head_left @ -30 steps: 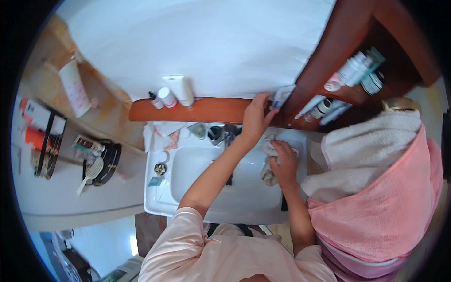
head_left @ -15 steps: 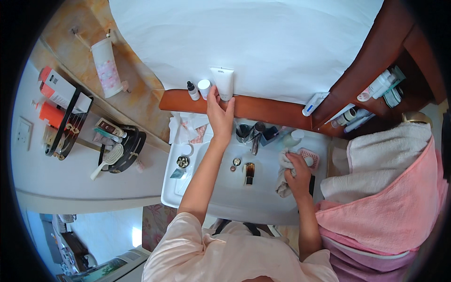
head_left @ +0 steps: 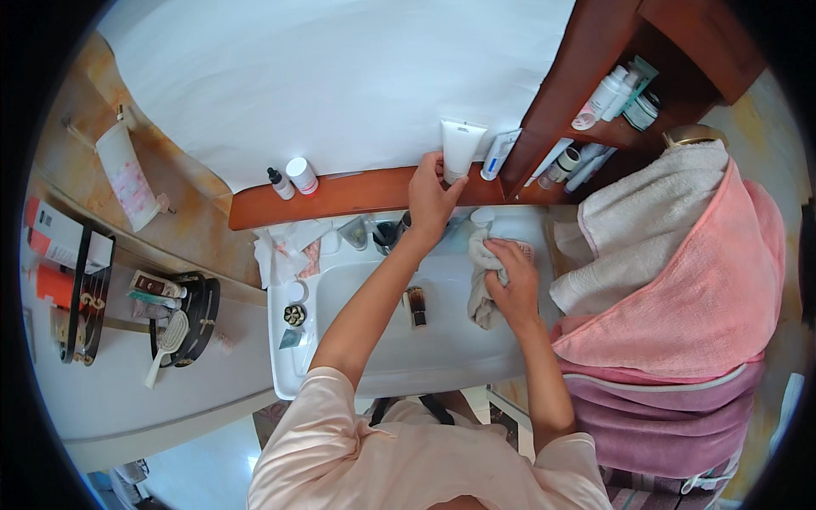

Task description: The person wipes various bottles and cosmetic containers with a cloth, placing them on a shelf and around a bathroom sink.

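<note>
My left hand point(head_left: 431, 200) reaches over the sink to the wooden shelf point(head_left: 340, 197). Its fingers close around the base of a white squeeze tube point(head_left: 463, 144) that stands on its cap. Just right of this tube leans a slimmer blue-and-white tube point(head_left: 500, 155). At the shelf's left stand a dark-capped dropper bottle point(head_left: 280, 184) and a white bottle point(head_left: 301, 174). My right hand point(head_left: 514, 280) grips a crumpled greyish cloth point(head_left: 482, 297) at the right side of the basin. In the white sink point(head_left: 374, 361) lies a short brown-bristled brush point(head_left: 416, 306).
Tissues point(head_left: 289, 246) and small lidded jars sit on the sink's left ledge. Towels point(head_left: 671, 314) hang close on the right, below a wooden cabinet point(head_left: 586, 59) holding several bottles. Wall racks point(head_left: 200, 327) with a hairbrush are on the left.
My left hand has carried the white tube rightward along the shelf, from beside the white bottle to beside the slimmer tube. My right hand keeps the cloth. The view has shifted right.
</note>
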Available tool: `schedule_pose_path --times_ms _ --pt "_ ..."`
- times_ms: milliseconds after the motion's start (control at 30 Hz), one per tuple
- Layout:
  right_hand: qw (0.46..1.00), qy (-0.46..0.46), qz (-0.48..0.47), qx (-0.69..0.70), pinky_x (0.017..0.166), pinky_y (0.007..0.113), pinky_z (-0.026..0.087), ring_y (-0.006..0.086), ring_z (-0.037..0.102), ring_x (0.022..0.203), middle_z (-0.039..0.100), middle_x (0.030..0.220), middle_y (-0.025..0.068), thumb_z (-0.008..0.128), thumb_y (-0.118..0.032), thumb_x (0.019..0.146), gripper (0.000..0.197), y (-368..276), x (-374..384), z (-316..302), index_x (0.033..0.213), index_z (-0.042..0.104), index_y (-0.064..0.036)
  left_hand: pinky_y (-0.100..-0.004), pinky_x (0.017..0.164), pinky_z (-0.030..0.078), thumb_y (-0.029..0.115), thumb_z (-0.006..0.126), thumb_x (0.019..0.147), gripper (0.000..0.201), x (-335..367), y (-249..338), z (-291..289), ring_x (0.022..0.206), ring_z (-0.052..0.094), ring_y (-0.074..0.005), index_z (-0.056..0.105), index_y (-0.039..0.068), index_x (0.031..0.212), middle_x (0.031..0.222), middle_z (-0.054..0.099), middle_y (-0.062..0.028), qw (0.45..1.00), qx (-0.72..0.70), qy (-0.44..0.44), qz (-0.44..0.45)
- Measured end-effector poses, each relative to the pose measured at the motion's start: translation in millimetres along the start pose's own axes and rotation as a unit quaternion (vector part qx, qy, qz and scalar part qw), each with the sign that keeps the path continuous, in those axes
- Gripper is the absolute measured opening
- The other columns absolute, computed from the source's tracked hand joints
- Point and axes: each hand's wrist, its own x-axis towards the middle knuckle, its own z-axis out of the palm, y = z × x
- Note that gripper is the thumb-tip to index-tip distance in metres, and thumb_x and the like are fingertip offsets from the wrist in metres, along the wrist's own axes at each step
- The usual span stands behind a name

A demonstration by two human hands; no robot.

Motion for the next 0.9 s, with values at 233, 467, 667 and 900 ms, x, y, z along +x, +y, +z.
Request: schedule_pose_path --times_ms 233,467,667,900 --pt "0.999 -0.005 0.04 -0.02 0.086 0.038 0.05 0.0346 0.061 0.102 0.062 0.111 0.0166 0.059 0.0 0.071 0.041 13 -26 -10 0.112 0.062 -0.0015 -0.0306 0.07 0.054 0.009 0.081 0.072 0.047 9 -11 36 0.079 0.065 -0.0196 0.054 0.002 0.11 0.091 0.066 -0.0113 0.997 0.055 0.008 0.047" --pt "0.999 -0.006 0.048 0.002 0.085 0.036 0.049 0.0334 0.063 0.097 0.063 0.106 0.0163 0.059 0.001 0.071 0.039 12 -24 -3 0.109 0.063 -0.0007 -0.0348 0.074 0.051 0.013 0.083 0.07 0.053 -7 -5 6 0.082 0.061 -0.0246 0.053 0.001 0.114 0.095 0.062 -0.0124 0.993 0.067 0.022 0.099" --pt "0.992 -0.045 0.05 0.104 0.072 0.032 0.048 0.0304 0.062 0.079 0.062 0.085 0.0161 0.062 -0.003 0.077 0.015 -10 11 23 0.091 0.062 0.002 -0.0375 0.087 0.049 0.005 0.075 0.078 0.037 -19 -18 -124 0.098 0.06 -0.0295 0.058 -0.001 0.11 0.107 0.061 -0.0144 0.952 0.129 0.187 0.207" --pt "0.983 -0.101 -0.065 0.136 0.062 0.036 0.045 0.0326 0.057 0.066 0.058 0.07 0.0161 0.064 -0.019 0.086 0.027 -61 102 85 0.073 0.059 0.0038 -0.0313 0.09 0.048 0.003 0.073 0.079 0.048 -5 -55 -224 0.106 0.056 -0.0212 0.05 0.0 0.121 0.117 0.057 -0.0134 0.962 0.098 0.253 0.034"
